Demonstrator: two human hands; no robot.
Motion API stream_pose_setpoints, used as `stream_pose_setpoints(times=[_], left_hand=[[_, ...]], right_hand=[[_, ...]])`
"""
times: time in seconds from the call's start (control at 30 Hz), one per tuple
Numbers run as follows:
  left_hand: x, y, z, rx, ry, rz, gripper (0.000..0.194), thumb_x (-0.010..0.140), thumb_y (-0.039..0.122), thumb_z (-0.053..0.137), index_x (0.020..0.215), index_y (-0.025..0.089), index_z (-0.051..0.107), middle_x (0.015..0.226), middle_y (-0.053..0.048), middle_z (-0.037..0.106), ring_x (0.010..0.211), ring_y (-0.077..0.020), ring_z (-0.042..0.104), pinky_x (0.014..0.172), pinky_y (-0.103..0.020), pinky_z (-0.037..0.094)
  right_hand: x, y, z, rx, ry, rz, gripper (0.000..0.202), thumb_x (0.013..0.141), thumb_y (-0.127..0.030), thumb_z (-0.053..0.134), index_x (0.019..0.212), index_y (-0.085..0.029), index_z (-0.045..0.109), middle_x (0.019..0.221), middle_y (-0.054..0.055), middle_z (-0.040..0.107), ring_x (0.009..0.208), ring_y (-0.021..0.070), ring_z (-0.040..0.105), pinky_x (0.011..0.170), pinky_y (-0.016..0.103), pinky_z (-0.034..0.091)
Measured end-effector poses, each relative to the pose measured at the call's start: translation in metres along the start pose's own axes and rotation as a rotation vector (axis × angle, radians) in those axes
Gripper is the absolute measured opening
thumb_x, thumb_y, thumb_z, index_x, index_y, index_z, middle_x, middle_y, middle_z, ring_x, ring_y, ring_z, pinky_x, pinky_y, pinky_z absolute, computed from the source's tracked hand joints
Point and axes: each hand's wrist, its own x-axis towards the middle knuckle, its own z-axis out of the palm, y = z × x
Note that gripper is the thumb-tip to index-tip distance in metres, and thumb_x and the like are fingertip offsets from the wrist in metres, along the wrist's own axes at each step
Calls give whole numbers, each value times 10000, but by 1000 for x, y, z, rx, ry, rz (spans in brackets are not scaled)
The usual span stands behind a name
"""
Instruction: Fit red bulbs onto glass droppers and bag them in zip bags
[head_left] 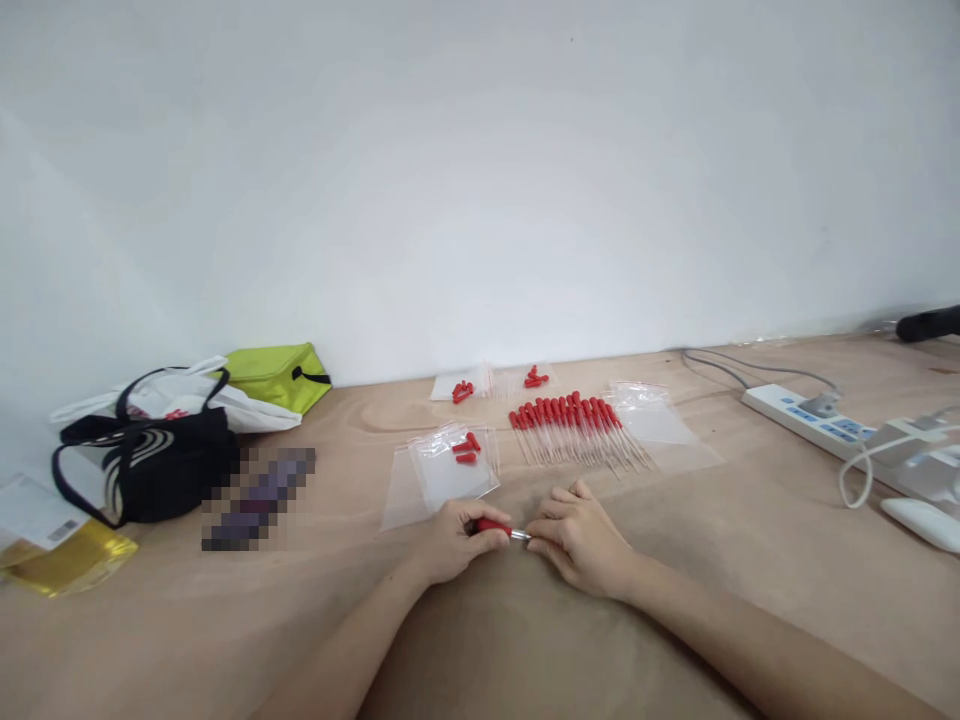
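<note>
Close to the table's front, my left hand [459, 540] is closed around a red rubber dropper bulb [493, 524]. A short length of clear glass tube [519, 535] shows between the bulb and my right hand [574, 540], whose fingers pinch the tube. The rest of the tube is hidden behind those fingers. Beyond my right hand, several droppers [574, 425] with red bulbs and thin glass stems lie in a slanted row. A few loose red bulbs [466, 458] rest on a clear plastic bag [442, 485] ahead of my left hand.
Further back, more loose bulbs [463, 392] lie on clear bags near the wall. To the left are a black bag [169, 465], a lime-green bag [270, 372] and a blurred-out flat item [259, 500]. A power strip [810, 420] with cables occupies the right.
</note>
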Motion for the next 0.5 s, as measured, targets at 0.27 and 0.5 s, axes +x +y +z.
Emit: stream_pose_setpoints(times=[0.27, 0.5], left_hand=[[1, 2, 7, 72, 194, -2, 214, 751, 253, 546, 937, 160, 595, 754, -10, 569, 636, -118, 532, 609, -235, 438], [-8, 16, 8, 356, 1, 129, 173, 778, 204, 516, 910, 191, 627, 871, -46, 589, 731, -144, 548, 648, -246, 441]], right_hand=[[44, 36, 10, 96, 287, 533, 193, 777, -279, 481, 927, -194, 568, 694, 15, 643, 710, 174, 560, 677, 284, 269], [100, 46, 26, -103, 248, 771, 151, 764, -258, 464, 856, -174, 550, 712, 43, 650, 727, 186, 580, 724, 317, 220]])
